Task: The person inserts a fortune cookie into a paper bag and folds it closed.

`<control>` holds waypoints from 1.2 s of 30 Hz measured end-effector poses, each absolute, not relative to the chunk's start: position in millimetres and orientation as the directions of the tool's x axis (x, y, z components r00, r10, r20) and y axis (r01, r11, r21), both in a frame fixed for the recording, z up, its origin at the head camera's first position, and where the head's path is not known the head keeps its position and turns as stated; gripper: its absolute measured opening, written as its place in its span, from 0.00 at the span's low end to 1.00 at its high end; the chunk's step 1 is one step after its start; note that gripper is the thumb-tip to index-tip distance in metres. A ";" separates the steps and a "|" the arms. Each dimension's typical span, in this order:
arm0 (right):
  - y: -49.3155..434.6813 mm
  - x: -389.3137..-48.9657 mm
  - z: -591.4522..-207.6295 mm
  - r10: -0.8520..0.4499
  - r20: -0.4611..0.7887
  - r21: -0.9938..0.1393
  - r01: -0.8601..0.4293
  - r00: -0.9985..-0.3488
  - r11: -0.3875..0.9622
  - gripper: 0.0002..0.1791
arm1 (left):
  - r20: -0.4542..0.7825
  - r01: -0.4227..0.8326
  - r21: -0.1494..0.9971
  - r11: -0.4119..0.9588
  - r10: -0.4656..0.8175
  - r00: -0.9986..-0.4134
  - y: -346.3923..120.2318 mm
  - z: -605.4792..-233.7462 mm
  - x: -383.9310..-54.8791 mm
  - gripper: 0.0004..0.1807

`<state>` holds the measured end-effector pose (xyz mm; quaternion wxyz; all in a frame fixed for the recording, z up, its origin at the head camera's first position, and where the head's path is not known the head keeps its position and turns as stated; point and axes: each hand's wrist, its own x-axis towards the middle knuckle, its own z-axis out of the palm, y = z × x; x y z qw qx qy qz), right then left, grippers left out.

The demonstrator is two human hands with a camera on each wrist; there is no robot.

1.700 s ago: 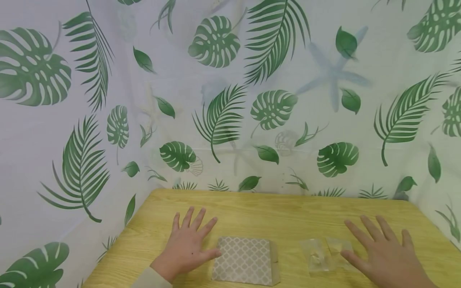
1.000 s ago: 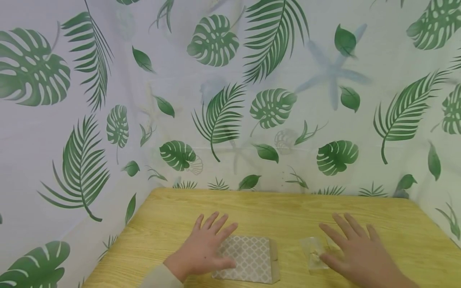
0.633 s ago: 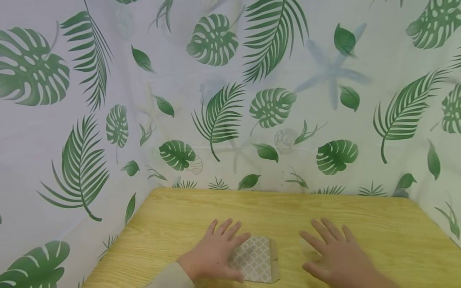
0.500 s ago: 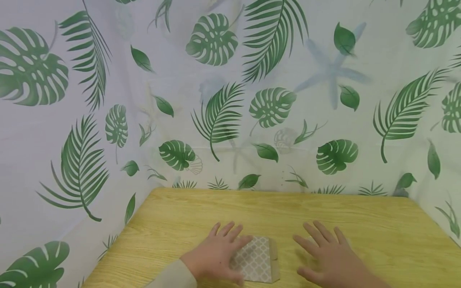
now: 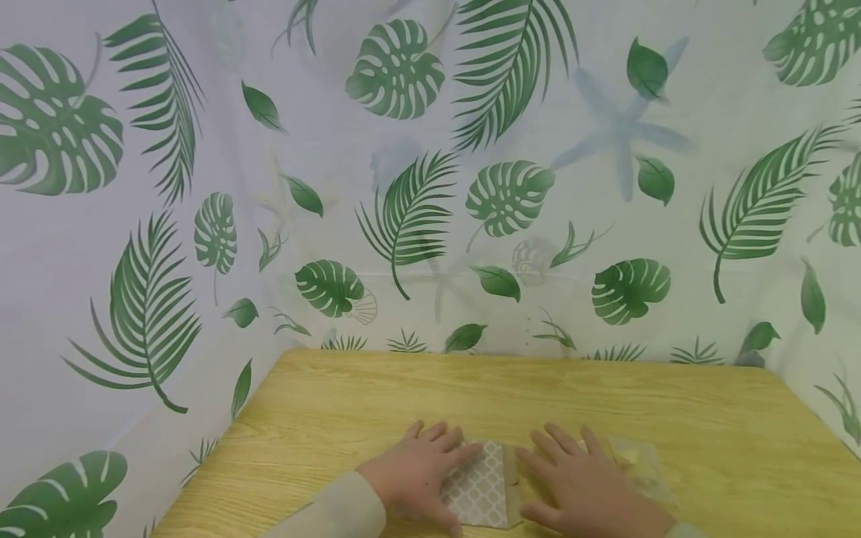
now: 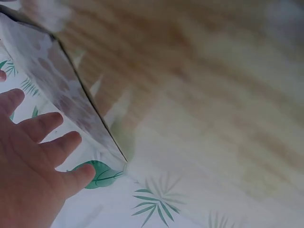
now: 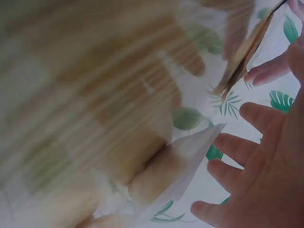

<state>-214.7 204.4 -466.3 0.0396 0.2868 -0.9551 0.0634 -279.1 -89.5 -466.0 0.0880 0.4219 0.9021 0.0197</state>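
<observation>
Wood-grain table (image 5: 511, 396). Flat rectangular packet (image 5: 481, 493), lattice-printed; clear bag (image 5: 654, 480), yellowish contents (image 5: 631, 456) indistinct. Left hand (image 5: 422, 472) over packet, right hand (image 5: 580, 482) beside bag; fingers of both apart.

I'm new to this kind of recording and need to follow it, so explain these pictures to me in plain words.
There is no machine here: a person works with two bare hands. The large picture comes from a camera on the head, looking forward and down. The two smaller ones come from a camera on each wrist, looking along the left hand and the right hand.

On the wooden table lies a flat patterned packet, partly covered by the left hand. A small clear bag shows on the far side of the right hand from the packet. Behind hangs a leaf-print sheet.

Nothing is held: both hands have their fingers spread.
</observation>
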 end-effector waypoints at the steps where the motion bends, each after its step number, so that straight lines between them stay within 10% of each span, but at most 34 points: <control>1: 203.4 -215.3 -466.1 -0.543 0.086 -0.111 -0.549 -0.835 0.828 0.45 | -0.150 0.755 0.122 0.644 0.764 -0.628 -88.7 -466.7 -280.0 0.65; 36: 193.8 -223.3 -467.6 -0.558 0.012 -0.136 -0.554 -0.830 0.822 0.45 | -0.148 0.751 0.203 0.629 0.778 -0.611 -83.3 -458.4 -280.6 0.55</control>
